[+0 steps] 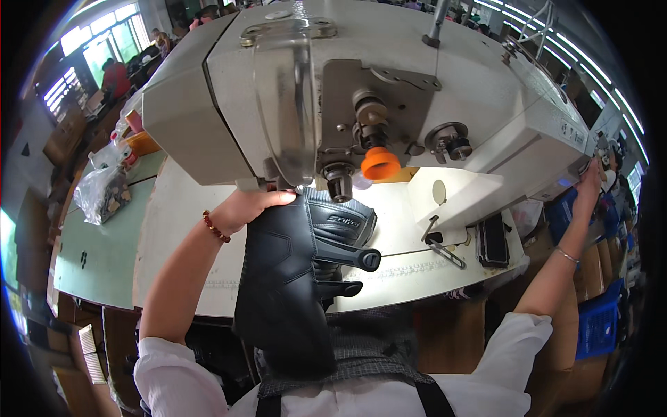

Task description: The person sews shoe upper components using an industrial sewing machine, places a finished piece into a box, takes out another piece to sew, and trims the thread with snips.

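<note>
A black leather boot upper [278, 271] with two strap tabs lies under the head of a large off-white sewing machine [389, 42]. My left hand [240, 206] grips its top edge close beside the needle area, thumb on the leather and the other fingers mostly hidden. The lower part of the upper hangs over the table's front edge onto my lap. Far to the right, my right hand [589, 186] is closed at the handwheel [586, 165] on the machine's end; its fingertips are partly out of sight. An orange knob [380, 164] sticks out from the machine's front.
The white sewing table [187, 257] has a ruler strip along its front. A dark oblong case [492, 241] and a small metal tool [446, 254] lie to the right. Leftward are a plastic bag [104, 187] and a green board [104, 257]. A blue crate [599, 320] stands low right.
</note>
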`<state>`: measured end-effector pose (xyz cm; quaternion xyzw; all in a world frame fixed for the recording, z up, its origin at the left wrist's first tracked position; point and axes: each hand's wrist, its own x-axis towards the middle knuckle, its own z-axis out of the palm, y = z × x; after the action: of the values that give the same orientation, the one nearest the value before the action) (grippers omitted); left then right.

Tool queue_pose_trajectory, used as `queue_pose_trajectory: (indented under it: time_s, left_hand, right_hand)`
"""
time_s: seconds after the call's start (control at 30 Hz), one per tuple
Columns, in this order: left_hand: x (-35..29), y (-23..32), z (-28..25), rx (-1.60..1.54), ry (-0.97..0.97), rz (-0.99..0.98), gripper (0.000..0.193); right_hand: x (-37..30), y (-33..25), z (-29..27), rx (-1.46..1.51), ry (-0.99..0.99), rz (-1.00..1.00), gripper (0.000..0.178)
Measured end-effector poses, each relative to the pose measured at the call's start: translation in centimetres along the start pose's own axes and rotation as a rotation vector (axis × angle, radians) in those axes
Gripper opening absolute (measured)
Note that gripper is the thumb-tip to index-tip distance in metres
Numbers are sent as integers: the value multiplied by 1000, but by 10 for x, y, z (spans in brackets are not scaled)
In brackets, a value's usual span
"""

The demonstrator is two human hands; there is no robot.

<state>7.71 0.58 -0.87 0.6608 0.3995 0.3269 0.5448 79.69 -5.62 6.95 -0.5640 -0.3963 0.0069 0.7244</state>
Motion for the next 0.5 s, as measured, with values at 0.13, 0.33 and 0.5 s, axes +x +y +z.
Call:
queue_pose_trajectory:
  time_s: [0.13, 0.33, 0.5]
  left_hand:
    - [0, 2, 0, -58, -5, 30, 15]
    - [-1, 3, 0, 53, 37, 1, 14]
    - [1, 4, 0, 134, 40, 17, 11]
  right_hand:
    - [3, -31, 9, -249, 20, -19, 51]
    - [-16, -25, 21, -79, 112, -11, 53]
    - [-34, -30, 32, -104, 198, -35, 47]
